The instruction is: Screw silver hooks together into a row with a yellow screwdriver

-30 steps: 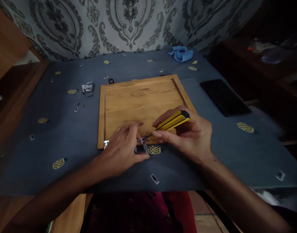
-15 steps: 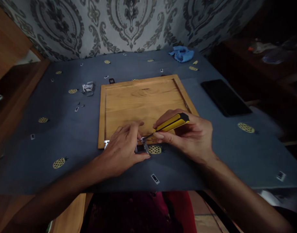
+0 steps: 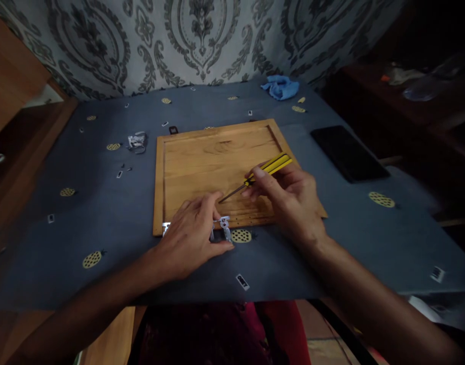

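Note:
A framed wooden panel [image 3: 202, 167] lies flat on the blue patterned cloth. At its near edge my left hand [image 3: 190, 230] presses down on a silvery metal hinge [image 3: 225, 223], thumb on the near side and fingers over the wood. Part of the hinge is hidden under that hand. My right hand [image 3: 293, 195] grips a yellow and black screwdriver [image 3: 272, 166] over the panel's right half. Its shaft slants down to the left, the tip near my left fingers and apart from the hinge. Small holes dot the near rim right of the hinge.
Another metal hinge [image 3: 137, 142] lies left of the panel, with small screws [image 3: 129, 169] nearby. A black phone-like slab [image 3: 348, 152] rests at the right, and a crumpled blue cloth [image 3: 281, 87] at the back. A wooden cabinet part [image 3: 23, 126] stands at the left.
The screwdriver has lifted off the hinge, its tip moving up and away over the panel. My right hand shifted slightly left and its grip changed; my left hand stays on the hinge.

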Action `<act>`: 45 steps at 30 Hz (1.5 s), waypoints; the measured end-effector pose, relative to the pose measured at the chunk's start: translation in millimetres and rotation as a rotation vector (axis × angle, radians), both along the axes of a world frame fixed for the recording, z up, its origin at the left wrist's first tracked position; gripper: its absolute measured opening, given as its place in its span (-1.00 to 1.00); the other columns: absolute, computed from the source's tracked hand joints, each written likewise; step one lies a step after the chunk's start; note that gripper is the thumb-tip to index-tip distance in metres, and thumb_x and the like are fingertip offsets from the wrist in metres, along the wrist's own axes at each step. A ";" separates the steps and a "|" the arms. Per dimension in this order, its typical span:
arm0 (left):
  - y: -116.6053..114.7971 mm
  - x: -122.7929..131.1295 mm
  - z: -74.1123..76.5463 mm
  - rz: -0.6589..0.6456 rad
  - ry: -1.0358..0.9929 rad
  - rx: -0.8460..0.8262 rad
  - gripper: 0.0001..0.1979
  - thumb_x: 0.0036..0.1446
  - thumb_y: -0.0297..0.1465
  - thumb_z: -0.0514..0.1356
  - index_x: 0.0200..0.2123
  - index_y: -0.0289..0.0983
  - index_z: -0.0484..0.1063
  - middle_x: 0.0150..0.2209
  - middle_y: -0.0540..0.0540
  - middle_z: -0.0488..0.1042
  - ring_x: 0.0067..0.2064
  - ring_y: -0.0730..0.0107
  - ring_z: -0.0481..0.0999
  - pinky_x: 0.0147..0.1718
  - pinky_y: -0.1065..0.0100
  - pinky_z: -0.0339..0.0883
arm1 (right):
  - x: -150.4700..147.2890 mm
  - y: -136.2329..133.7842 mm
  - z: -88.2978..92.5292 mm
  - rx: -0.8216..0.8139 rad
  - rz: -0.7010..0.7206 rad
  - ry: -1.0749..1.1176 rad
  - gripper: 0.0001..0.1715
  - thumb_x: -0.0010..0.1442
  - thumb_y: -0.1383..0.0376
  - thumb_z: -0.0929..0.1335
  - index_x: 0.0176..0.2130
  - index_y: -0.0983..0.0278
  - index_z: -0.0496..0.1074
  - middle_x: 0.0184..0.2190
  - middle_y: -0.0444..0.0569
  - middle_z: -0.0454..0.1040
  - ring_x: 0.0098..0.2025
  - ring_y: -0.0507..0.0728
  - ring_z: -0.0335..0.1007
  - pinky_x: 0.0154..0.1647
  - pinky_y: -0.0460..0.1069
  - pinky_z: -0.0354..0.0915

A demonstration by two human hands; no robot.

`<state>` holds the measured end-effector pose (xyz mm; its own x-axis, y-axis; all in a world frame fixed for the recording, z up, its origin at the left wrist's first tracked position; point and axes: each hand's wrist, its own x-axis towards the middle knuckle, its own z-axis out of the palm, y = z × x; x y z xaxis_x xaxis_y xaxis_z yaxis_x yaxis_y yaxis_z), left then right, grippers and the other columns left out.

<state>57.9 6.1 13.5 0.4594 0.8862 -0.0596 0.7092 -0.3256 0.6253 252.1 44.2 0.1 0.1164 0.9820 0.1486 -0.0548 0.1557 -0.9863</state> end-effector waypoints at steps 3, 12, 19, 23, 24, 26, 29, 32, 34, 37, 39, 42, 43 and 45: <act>0.0 0.7 0.1 0.003 0.004 -0.001 -0.16 -0.06 -0.42 0.48 0.22 -0.25 0.13 -0.07 -0.10 0.54 0.08 0.02 0.49 0.11 0.00 0.36 | -0.3 2.8 -1.7 -0.110 0.024 0.042 -0.54 0.00 -0.06 0.56 -0.35 0.24 0.51 -0.51 -0.14 0.49 -0.62 0.00 0.38 -0.62 -0.07 0.31; -0.6 -0.3 -2.8 0.010 -0.007 0.013 -0.16 -0.07 -0.41 0.48 0.22 -0.22 0.14 -0.08 -0.10 0.55 0.07 0.01 0.51 0.10 -0.04 0.36 | 15.2 15.8 -9.6 -0.182 -0.136 -0.025 -0.66 -0.07 0.12 0.55 -0.35 0.24 0.47 -0.52 -0.20 0.43 -0.69 -0.10 0.12 -0.69 -0.11 -0.02; -0.3 1.1 -0.8 0.006 -0.010 0.009 -0.17 -0.06 -0.43 0.47 0.21 -0.23 0.13 -0.08 -0.11 0.55 0.08 -0.01 0.51 0.09 -0.08 0.36 | 19.5 19.0 -16.3 -0.198 -0.066 -0.229 -0.74 -0.01 0.15 0.49 -0.33 0.25 0.49 -0.60 -0.20 0.39 -0.70 -0.04 0.16 -0.68 -0.09 0.03; -0.3 1.0 -0.4 0.000 -0.007 0.011 -0.17 -0.05 -0.42 0.47 0.22 -0.24 0.12 -0.10 -0.11 0.54 0.07 -0.02 0.51 0.09 -0.08 0.36 | 19.3 11.9 -13.2 -0.093 -0.075 -0.352 -0.83 0.08 0.24 0.44 -0.27 0.24 0.53 -0.35 -0.07 0.56 -0.61 -0.03 0.27 -0.61 -0.06 0.17; -0.4 0.8 -0.4 -0.005 -0.010 0.014 -0.17 -0.04 -0.42 0.47 0.22 -0.23 0.12 -0.10 -0.11 0.54 0.06 -0.01 0.51 0.09 -0.08 0.36 | 18.3 7.4 -12.8 -0.023 -0.051 -0.425 -0.86 0.12 0.26 0.43 -0.26 0.24 0.54 -0.31 -0.04 0.58 -0.56 0.00 0.33 -0.56 -0.05 0.23; -0.6 0.3 -0.3 -0.014 -0.014 0.025 -0.18 -0.03 -0.41 0.47 0.22 -0.21 0.12 -0.09 -0.11 0.53 0.06 0.00 0.51 0.08 -0.07 0.37 | 15.6 -4.7 -13.2 0.145 0.082 -0.595 -0.86 0.22 0.29 0.38 -0.25 0.25 0.57 -0.31 -0.02 0.60 -0.43 0.06 0.45 -0.42 -0.03 0.35; -0.4 0.1 0.5 -0.018 -0.004 0.036 -0.17 -0.03 -0.40 0.47 0.23 -0.23 0.11 -0.05 -0.15 0.53 0.09 -0.03 0.50 0.09 -0.06 0.37 | 11.3 -24.3 -16.0 0.356 0.327 -0.708 -0.80 0.33 0.36 0.32 -0.14 0.25 0.55 -0.23 -0.01 0.63 -0.20 0.11 0.56 -0.18 0.02 0.46; 0.4 0.7 1.3 -0.019 0.015 0.030 -0.14 -0.04 -0.41 0.48 0.24 -0.26 0.09 -0.01 -0.20 0.52 0.11 -0.05 0.49 0.10 -0.06 0.37 | 10.1 -35.6 -19.8 0.501 0.364 -0.760 -0.79 0.34 0.39 0.33 -0.06 0.27 0.53 -0.12 0.03 0.63 -0.05 0.14 0.54 -0.04 0.07 0.47; 0.7 1.2 1.3 -0.021 0.020 0.028 -0.14 -0.04 -0.41 0.48 0.24 -0.28 0.10 0.00 -0.22 0.52 0.11 -0.06 0.49 0.10 -0.06 0.37 | 11.2 -37.2 -22.3 0.538 0.373 -0.794 -0.78 0.34 0.40 0.34 -0.05 0.27 0.53 -0.12 0.03 0.63 -0.06 0.15 0.53 -0.05 0.08 0.47; 0.7 1.2 0.2 -0.018 0.019 0.039 -0.17 -0.04 -0.40 0.47 0.23 -0.28 0.11 0.00 -0.21 0.53 0.11 -0.05 0.49 0.09 -0.06 0.38 | 13.9 -35.9 -25.3 0.585 0.392 -0.853 -0.78 0.34 0.40 0.33 -0.05 0.27 0.53 -0.13 0.02 0.63 -0.10 0.16 0.53 -0.09 0.10 0.47; 0.4 0.8 -0.8 -0.018 0.011 0.050 -0.18 -0.04 -0.40 0.47 0.22 -0.27 0.12 -0.01 -0.20 0.53 0.10 -0.04 0.51 0.08 -0.05 0.38 | 15.4 -35.1 -26.7 0.619 0.394 -0.886 -0.79 0.34 0.39 0.33 -0.05 0.29 0.52 -0.13 0.02 0.63 -0.12 0.17 0.53 -0.10 0.12 0.46; 0.3 0.2 -1.4 -0.020 -0.001 0.055 -0.18 -0.04 -0.41 0.46 0.23 -0.25 0.12 -0.02 -0.18 0.53 0.09 -0.04 0.51 0.07 -0.05 0.39 | 16.6 -35.2 -28.1 0.666 0.383 -0.897 -0.78 0.34 0.39 0.34 -0.04 0.31 0.52 -0.11 0.04 0.63 -0.10 0.16 0.54 -0.06 0.12 0.46; 0.3 0.1 -1.2 -0.021 -0.001 0.052 -0.18 -0.04 -0.41 0.46 0.23 -0.24 0.12 -0.03 -0.17 0.54 0.09 -0.05 0.52 0.07 -0.06 0.39 | 16.7 -35.3 -28.4 0.680 0.378 -0.899 -0.77 0.33 0.39 0.35 -0.03 0.31 0.52 -0.11 0.04 0.64 -0.08 0.16 0.55 -0.05 0.12 0.47; 0.4 0.3 -0.3 -0.019 0.006 0.046 -0.19 -0.03 -0.40 0.45 0.23 -0.24 0.12 -0.03 -0.18 0.53 0.09 -0.05 0.51 0.07 -0.06 0.39 | 16.9 -35.3 -28.7 0.714 0.369 -0.908 -0.77 0.33 0.40 0.35 -0.03 0.30 0.53 -0.09 0.04 0.64 -0.06 0.16 0.55 -0.03 0.12 0.47</act>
